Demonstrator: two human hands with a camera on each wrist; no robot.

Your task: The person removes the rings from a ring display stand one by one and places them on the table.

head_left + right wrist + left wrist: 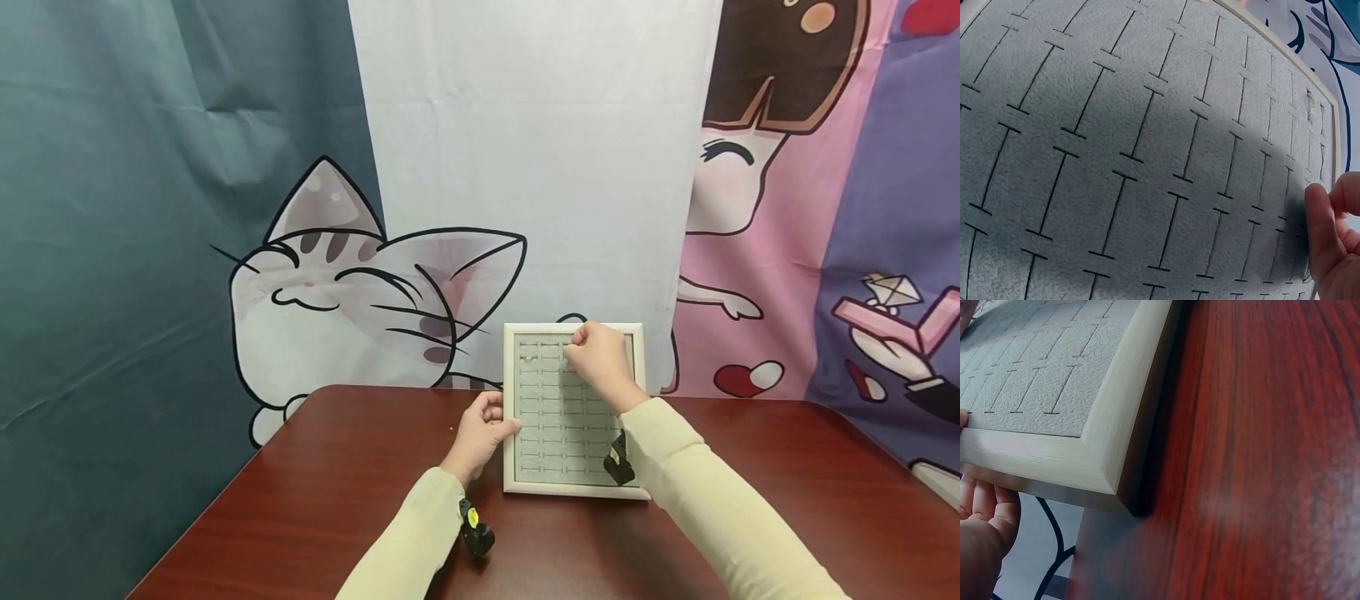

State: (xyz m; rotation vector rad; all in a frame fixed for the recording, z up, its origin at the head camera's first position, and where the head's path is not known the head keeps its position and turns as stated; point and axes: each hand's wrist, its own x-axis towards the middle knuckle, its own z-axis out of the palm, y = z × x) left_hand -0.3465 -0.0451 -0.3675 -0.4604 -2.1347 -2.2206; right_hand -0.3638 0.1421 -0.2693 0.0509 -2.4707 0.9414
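A ring display board point(551, 400) with a pale frame and grey slotted padding stands propped up on the table. One small ring point(528, 358) sits in a slot near its upper left. My left hand point(480, 433) holds the frame's left edge, thumb on the front and fingers behind. At the board's upper part, my right hand point(600, 358) has thumb and forefinger pinched together against the padding. Beside those fingers in the right wrist view shows a thin curved edge like a small ring point(1308, 272), mostly hidden by them.
The reddish-brown wooden table point(360, 467) extends to both sides of the board. Behind it hangs a printed cloth point(540, 150) with a cartoon cat. A wrist camera point(476, 533) is strapped to the left wrist, another camera point(618, 462) to the right.
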